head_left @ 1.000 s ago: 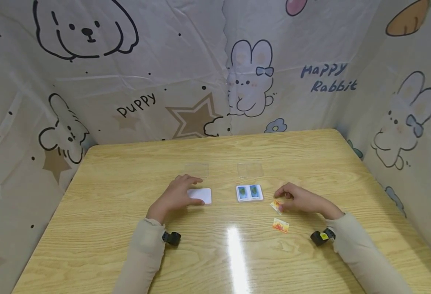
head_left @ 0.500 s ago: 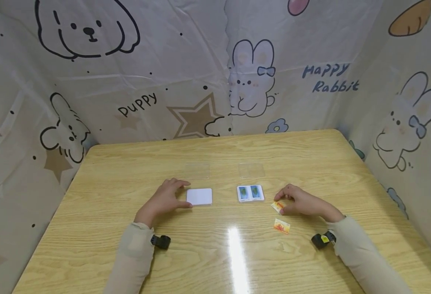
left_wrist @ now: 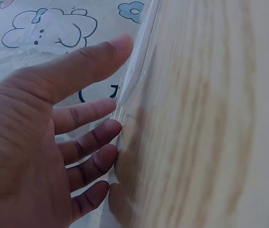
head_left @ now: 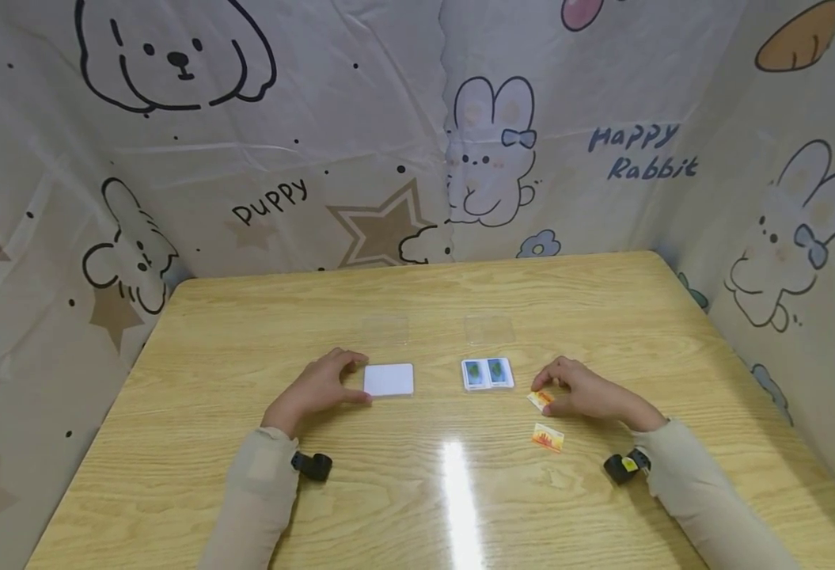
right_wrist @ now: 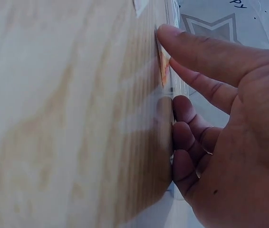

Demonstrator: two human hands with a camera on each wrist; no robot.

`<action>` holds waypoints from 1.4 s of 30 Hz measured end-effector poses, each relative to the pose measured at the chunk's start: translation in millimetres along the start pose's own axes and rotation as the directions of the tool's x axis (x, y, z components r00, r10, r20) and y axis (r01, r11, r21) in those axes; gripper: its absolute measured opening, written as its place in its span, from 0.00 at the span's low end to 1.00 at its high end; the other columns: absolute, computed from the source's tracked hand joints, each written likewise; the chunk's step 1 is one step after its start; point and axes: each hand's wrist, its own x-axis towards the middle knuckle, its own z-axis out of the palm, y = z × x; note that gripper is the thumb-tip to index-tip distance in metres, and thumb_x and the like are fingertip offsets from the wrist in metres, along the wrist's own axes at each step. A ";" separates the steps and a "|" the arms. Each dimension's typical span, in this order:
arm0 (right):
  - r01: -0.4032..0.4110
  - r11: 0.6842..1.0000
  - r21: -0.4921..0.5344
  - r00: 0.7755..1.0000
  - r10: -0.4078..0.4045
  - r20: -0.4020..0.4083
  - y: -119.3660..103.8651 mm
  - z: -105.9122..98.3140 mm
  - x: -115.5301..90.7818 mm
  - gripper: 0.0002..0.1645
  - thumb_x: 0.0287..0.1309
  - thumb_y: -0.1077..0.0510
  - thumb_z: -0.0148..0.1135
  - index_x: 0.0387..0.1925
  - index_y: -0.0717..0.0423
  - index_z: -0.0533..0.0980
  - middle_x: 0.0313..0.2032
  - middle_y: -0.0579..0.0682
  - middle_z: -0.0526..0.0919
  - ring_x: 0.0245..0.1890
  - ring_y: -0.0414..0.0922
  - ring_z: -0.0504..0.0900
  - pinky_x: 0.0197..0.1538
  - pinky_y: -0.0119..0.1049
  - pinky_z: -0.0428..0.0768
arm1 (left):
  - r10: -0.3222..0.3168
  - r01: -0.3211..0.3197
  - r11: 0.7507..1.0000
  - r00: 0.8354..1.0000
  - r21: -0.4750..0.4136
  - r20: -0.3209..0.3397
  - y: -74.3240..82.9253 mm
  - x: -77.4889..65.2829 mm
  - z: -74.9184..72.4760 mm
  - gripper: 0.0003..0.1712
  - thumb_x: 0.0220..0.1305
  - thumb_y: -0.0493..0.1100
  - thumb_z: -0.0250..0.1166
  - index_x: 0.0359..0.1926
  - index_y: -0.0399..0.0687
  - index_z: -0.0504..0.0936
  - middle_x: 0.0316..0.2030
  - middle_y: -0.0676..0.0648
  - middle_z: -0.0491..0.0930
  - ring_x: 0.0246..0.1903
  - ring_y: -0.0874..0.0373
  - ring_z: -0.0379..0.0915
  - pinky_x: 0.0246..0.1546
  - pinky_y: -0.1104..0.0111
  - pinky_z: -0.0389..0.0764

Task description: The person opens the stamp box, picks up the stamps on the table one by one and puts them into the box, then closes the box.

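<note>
On the table, my left hand [head_left: 310,392] rests just left of a white blank card stack [head_left: 389,380]. Its thumb and fingers are spread apart with nothing held between them; the left wrist view shows the thumb tip close to the white stack's edge [left_wrist: 139,59]. My right hand [head_left: 588,396] holds a small orange-and-yellow picture card [head_left: 541,400] between thumb and index finger, at table level. The other right fingers curl down against the tabletop. A second orange card [head_left: 548,438] lies flat nearer to me. Left of the right hand sits a white-bordered stack with two blue-green pictures [head_left: 487,374].
Two clear plastic pieces, a left one [head_left: 385,330] and a right one [head_left: 489,330], lie behind the two stacks. The wooden table [head_left: 417,293] ends at a patterned cloth backdrop [head_left: 374,142]. Black cameras are strapped to both wrists.
My left hand has drawn back to the left, off the white card stack, uncovering it. The right hand stays at the orange card with hardly any movement.
</note>
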 end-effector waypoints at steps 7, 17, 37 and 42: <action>-0.008 1.000 0.011 1.000 0.008 0.003 1.1 -0.4 0.6 0.17 0.54 0.51 0.70 0.45 0.51 0.79 0.50 0.54 0.74 0.50 0.49 0.68 0.52 0.42 0.67 | -0.004 0.005 0.999 1.000 0.053 -0.004 -0.4 3.4 2.1 0.41 0.48 0.56 0.75 0.63 0.49 0.73 0.54 0.45 0.74 0.54 0.49 0.71 0.59 0.52 0.71; -0.039 0.999 0.038 0.999 0.039 -0.004 1.2 -0.4 0.0 0.17 0.56 0.54 0.68 0.46 0.54 0.77 0.50 0.54 0.74 0.49 0.46 0.69 0.52 0.39 0.69 | 0.019 -0.018 0.997 1.000 0.070 -0.012 1.2 2.1 2.6 0.37 0.50 0.54 0.75 0.61 0.49 0.74 0.52 0.46 0.74 0.53 0.49 0.71 0.57 0.52 0.72; -0.083 0.997 0.003 0.997 0.083 -0.007 -2.9 -0.7 2.3 0.18 0.54 0.56 0.69 0.45 0.56 0.75 0.46 0.52 0.75 0.46 0.45 0.69 0.51 0.39 0.70 | 0.021 -0.020 0.998 1.000 0.061 -0.014 -0.5 2.8 4.9 0.36 0.51 0.54 0.75 0.60 0.49 0.75 0.53 0.46 0.74 0.55 0.49 0.71 0.57 0.52 0.72; -0.089 0.996 0.007 0.996 0.089 -0.001 -2.4 -1.0 3.6 0.18 0.54 0.57 0.70 0.44 0.57 0.75 0.46 0.52 0.75 0.45 0.45 0.69 0.51 0.40 0.71 | 0.016 -0.016 0.998 1.000 0.065 -0.010 -0.9 3.3 4.2 0.36 0.51 0.54 0.75 0.60 0.50 0.74 0.53 0.47 0.73 0.55 0.49 0.71 0.58 0.52 0.71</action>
